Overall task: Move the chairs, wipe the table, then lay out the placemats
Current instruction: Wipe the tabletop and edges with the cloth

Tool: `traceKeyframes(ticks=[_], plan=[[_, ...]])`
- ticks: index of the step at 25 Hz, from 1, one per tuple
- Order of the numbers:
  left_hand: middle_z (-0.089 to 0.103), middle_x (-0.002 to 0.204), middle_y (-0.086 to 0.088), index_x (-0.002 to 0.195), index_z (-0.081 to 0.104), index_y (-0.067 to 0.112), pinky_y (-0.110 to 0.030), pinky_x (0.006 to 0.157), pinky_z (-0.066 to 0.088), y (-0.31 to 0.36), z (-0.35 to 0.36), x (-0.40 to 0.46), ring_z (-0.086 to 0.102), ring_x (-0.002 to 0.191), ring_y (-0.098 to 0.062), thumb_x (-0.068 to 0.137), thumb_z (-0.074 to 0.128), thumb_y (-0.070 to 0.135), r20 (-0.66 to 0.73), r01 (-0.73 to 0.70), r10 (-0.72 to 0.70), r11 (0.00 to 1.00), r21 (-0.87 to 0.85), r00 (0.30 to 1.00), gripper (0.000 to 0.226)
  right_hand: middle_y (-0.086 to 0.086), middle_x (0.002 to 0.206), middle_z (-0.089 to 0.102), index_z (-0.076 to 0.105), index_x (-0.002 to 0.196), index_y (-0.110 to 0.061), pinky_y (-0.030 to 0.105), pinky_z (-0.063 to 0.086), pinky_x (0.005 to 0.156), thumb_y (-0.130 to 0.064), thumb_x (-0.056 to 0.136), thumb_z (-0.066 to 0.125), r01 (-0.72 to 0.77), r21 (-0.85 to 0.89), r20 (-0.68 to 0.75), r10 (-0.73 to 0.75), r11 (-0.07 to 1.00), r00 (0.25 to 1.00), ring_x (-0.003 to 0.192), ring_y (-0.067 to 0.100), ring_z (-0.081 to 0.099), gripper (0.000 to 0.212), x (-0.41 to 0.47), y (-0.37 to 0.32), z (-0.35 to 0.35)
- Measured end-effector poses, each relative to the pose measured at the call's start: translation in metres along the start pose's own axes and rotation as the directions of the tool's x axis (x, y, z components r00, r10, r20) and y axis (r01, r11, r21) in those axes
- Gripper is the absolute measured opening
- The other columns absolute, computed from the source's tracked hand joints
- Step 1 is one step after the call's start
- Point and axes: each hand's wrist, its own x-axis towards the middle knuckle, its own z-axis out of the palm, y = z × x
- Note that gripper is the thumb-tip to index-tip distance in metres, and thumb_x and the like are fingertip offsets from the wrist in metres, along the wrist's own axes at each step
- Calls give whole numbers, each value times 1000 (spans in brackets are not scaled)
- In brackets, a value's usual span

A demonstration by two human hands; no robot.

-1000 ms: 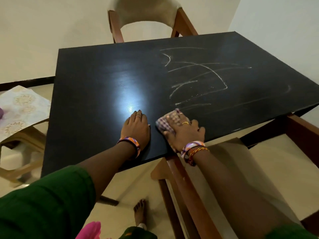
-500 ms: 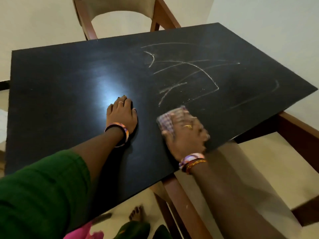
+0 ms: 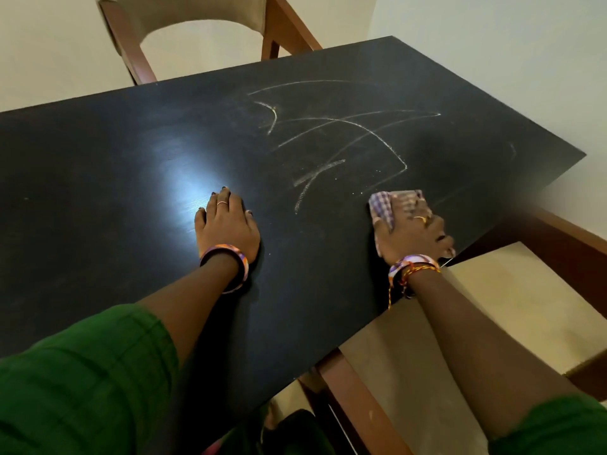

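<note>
While the left hand (image 3: 226,224) lies flat and open on the black bench (image 3: 98,178), fingers straight, palm down, bracing, the right hand (image 3: 412,233) presses a checked cloth (image 3: 382,208) against the top near the right-hand edge. Fingers of the right hand look spread over the cloth; blur there, so whether they curl into the fabric or lie flat I cannot tell.

Chalk marks (image 3: 338,142): a tangle of pale lines on the far right half of the bench. They lie ahead of the cloth and slightly to its left, away from the body. Nearest stroke ends just beside the cloth's left corner; a thin faint line also runs off to the right past the cloth. Long strokes run mostly across the bench, left to right, slanting.

Right hand is the nearer to the marks; left hand sits well to their left, beside a bright glare patch.

Judgement: wiping stage, marks mostly unwiped. Next pass likely calls for pushing the cloth forward and leftward across the strokes.

One chair (image 3: 210,14) stands at the far end, its back close to the bench edge. Another seat (image 3: 512,290) sits beneath the right corner, under the right forearm. No placemats in view.
</note>
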Motion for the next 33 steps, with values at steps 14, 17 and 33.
traceKeyframes(ticks=[14, 17, 33], plan=[[23, 157, -6, 138, 38, 13, -41, 119, 10, -2, -5, -3, 15, 147, -22, 98, 32, 26, 24, 1, -1, 1000, -4, 1000, 42, 11, 156, 16, 18, 149, -28, 60, 18, 110, -59, 93, 28, -8, 9, 37, 7, 1000, 999, 136, 43, 18, 65, 7, -20, -25], [22, 157, -6, 138, 37, 13, -41, 119, 11, 0, -5, -2, 14, 147, -23, 98, 32, 26, 22, 13, -13, 1000, 0, 1000, 43, 18, 154, 18, 24, 147, -20, 58, 15, 112, -53, 95, 31, -11, -31, 49, 13, 999, 999, 138, 44, 14, 63, -12, -41, -24], [20, 157, -5, 141, 31, 15, -42, 119, 11, 2, -4, -2, 12, 147, -23, 98, 31, 27, 39, 14, -15, 1000, 10, 999, 45, 17, 155, 19, 26, 147, -22, 57, 15, 113, -55, 94, 32, -196, 113, 13, 196, 974, 980, 140, 41, 16, 63, 16, -51, -33]])
